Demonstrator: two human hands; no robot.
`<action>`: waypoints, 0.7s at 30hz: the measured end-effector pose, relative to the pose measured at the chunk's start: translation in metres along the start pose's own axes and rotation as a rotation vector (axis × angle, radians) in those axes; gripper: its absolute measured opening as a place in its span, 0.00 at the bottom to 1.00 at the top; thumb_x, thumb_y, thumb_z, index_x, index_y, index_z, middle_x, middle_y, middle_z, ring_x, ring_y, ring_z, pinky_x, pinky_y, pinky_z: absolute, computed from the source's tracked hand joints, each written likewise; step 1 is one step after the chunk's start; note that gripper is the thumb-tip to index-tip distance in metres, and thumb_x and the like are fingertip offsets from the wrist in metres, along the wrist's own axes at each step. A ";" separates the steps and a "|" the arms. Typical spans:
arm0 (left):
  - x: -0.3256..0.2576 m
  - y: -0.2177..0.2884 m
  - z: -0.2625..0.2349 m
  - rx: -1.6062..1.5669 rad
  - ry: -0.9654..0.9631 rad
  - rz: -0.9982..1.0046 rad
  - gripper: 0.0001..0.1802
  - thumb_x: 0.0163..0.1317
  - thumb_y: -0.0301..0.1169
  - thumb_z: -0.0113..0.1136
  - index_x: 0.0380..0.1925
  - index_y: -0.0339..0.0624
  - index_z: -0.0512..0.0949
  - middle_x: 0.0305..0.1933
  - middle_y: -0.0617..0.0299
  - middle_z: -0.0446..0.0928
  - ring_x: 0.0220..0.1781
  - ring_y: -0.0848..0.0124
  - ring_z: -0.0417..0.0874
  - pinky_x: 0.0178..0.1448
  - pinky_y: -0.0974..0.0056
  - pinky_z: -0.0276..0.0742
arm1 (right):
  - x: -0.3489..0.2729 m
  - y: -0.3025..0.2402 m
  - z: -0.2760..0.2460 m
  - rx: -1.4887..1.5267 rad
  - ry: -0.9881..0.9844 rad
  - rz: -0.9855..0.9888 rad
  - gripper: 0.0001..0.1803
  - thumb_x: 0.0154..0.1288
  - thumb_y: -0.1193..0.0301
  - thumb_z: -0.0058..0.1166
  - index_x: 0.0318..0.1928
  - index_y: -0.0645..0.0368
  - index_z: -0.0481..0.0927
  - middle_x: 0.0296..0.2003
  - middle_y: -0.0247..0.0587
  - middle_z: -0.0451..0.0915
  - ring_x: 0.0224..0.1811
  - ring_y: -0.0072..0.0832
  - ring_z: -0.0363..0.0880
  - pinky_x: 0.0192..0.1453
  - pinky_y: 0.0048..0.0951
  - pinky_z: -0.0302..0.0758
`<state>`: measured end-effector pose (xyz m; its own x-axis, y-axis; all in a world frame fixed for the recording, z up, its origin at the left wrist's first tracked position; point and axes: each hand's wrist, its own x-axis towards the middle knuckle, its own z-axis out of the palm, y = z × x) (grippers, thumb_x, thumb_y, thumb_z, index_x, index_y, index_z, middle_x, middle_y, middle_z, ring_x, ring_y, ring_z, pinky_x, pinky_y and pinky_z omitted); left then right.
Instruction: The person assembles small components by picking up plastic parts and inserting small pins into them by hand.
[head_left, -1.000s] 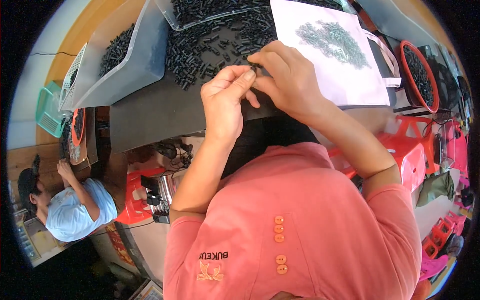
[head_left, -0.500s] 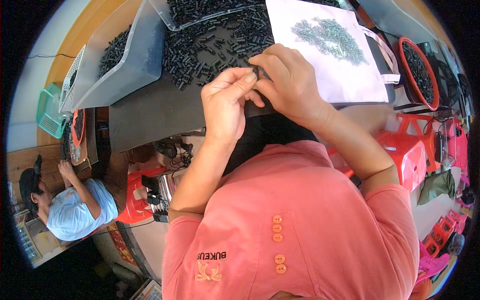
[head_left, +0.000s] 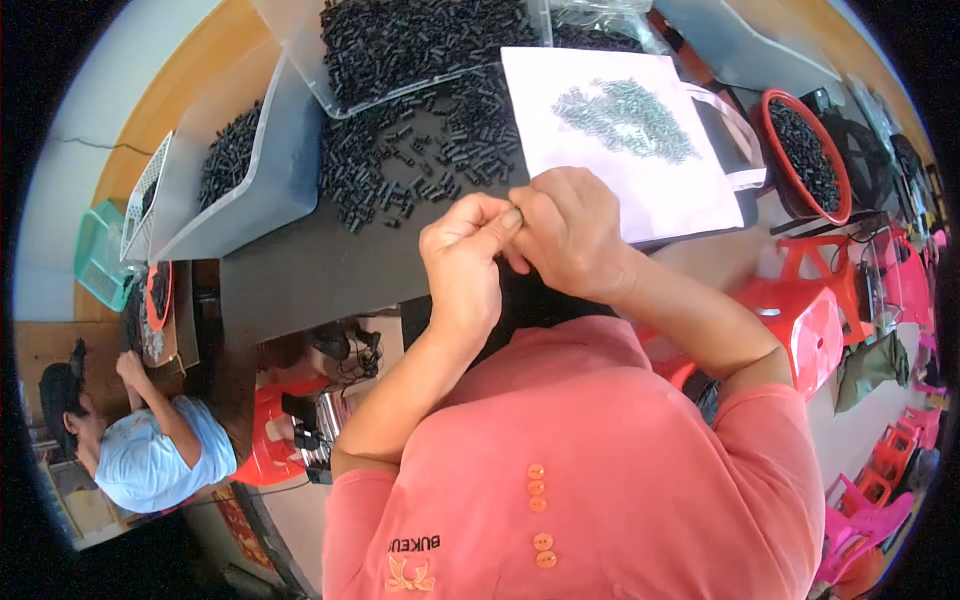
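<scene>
My left hand (head_left: 464, 265) and my right hand (head_left: 574, 236) meet over the near edge of the dark table (head_left: 290, 275). The fingers of both are closed in a pinch, thumb tip against fingertips. What they hold is hidden now. Just beyond them lies a loose spread of small black cylindrical parts (head_left: 385, 190). Under and past my right hand is a white cloth bag (head_left: 650, 205), laid flat, with a heap of tiny thin greenish-grey pieces (head_left: 630, 118) on it.
Clear plastic bins (head_left: 285, 150) hold more black parts at the left and far side. A red-rimmed tub (head_left: 840, 185) of black pieces stands right, above a red stool (head_left: 810, 330). At the far left a person (head_left: 160, 450) in a light blue shirt works at another table.
Both hands appear lower in the picture, as do the table, bins and bag. A black piece that showed between the fingers is now covered by them.
</scene>
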<state>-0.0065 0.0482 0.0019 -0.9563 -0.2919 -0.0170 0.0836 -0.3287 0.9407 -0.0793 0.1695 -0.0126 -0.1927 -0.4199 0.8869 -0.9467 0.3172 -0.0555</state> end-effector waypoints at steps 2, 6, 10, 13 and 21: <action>-0.001 0.002 0.002 -0.006 -0.017 0.006 0.05 0.62 0.20 0.56 0.28 0.29 0.79 0.24 0.58 0.79 0.20 0.74 0.74 0.25 0.71 0.70 | 0.000 -0.003 -0.007 -0.022 -0.021 -0.027 0.13 0.43 0.67 0.58 0.30 0.59 0.73 0.26 0.39 0.69 0.26 0.35 0.71 0.29 0.36 0.69; -0.005 0.014 0.013 -0.018 -0.060 -0.042 0.05 0.62 0.21 0.57 0.29 0.30 0.79 0.24 0.59 0.79 0.21 0.75 0.75 0.26 0.71 0.70 | -0.005 0.003 -0.012 -0.021 0.012 -0.045 0.15 0.42 0.68 0.58 0.32 0.60 0.74 0.26 0.40 0.70 0.25 0.35 0.72 0.28 0.35 0.69; 0.002 0.012 0.003 0.081 -0.075 -0.021 0.04 0.61 0.22 0.60 0.30 0.31 0.79 0.24 0.60 0.78 0.22 0.75 0.75 0.26 0.72 0.71 | -0.004 0.001 -0.007 0.110 0.006 0.111 0.20 0.42 0.70 0.63 0.39 0.60 0.76 0.28 0.41 0.72 0.27 0.37 0.75 0.30 0.35 0.72; 0.010 0.041 -0.019 0.265 0.110 0.220 0.02 0.57 0.21 0.62 0.30 0.34 0.79 0.26 0.59 0.79 0.22 0.75 0.78 0.24 0.72 0.72 | 0.006 -0.005 -0.009 0.293 -0.088 0.347 0.26 0.46 0.71 0.67 0.49 0.58 0.76 0.30 0.42 0.75 0.29 0.39 0.78 0.32 0.36 0.75; 0.072 0.179 -0.143 1.445 0.509 0.697 0.12 0.52 0.28 0.68 0.37 0.35 0.82 0.28 0.59 0.79 0.26 0.68 0.79 0.31 0.67 0.73 | -0.011 0.039 -0.043 0.353 -0.153 0.709 0.14 0.56 0.76 0.64 0.44 0.58 0.79 0.26 0.40 0.77 0.27 0.27 0.78 0.31 0.26 0.74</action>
<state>-0.0209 -0.1597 0.1205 -0.6449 -0.3515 0.6787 -0.1615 0.9306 0.3285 -0.1031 0.2229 -0.0047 -0.7871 -0.3392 0.5152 -0.6067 0.2749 -0.7459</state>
